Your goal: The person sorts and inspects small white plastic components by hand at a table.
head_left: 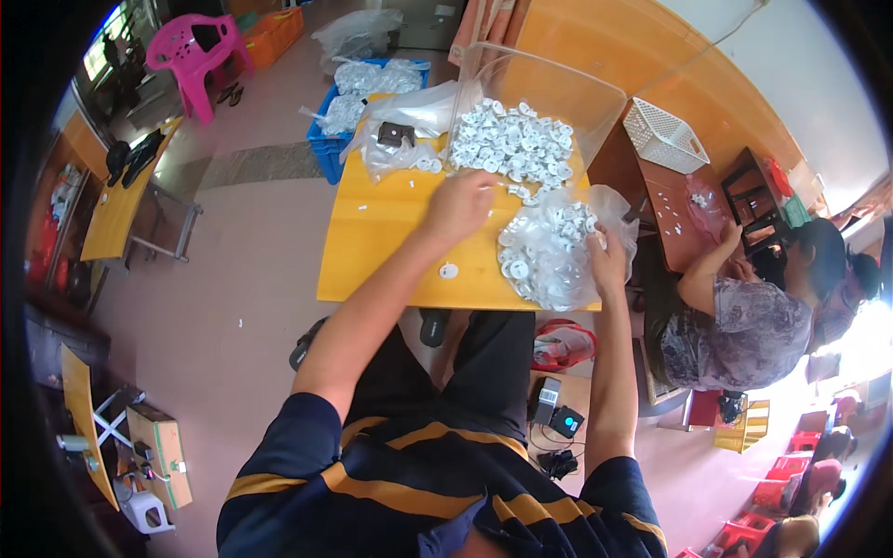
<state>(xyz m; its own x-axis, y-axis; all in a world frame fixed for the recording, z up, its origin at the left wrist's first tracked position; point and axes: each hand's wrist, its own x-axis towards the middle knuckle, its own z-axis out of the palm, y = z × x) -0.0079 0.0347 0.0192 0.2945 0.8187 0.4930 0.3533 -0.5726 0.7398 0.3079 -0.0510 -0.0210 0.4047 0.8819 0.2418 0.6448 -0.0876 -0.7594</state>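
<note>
My left hand (456, 208) is over the yellow table (372, 251), its fingers drawn together in front of the open side of a see-through bin (549, 70). Whatever those fingers hold is too small to make out. Small white round plastic parts (512, 139) are heaped in the bin, and a few have spilled toward the hand. Beside the near right edge, a see-through plastic bag (558, 286) lies with many of the same parts inside. My right hand (608, 260) grips the right side of that bag. One white disc (448, 271) lies alone near the front edge.
A dark brown case (395, 135) rests on plastic film at the back left. Behind the table stands a blue crate (326, 153) of filled bags. At right, a person (744, 316) sits by a brown table with a white basket (662, 135). A pink chair (195, 60) stands far left.
</note>
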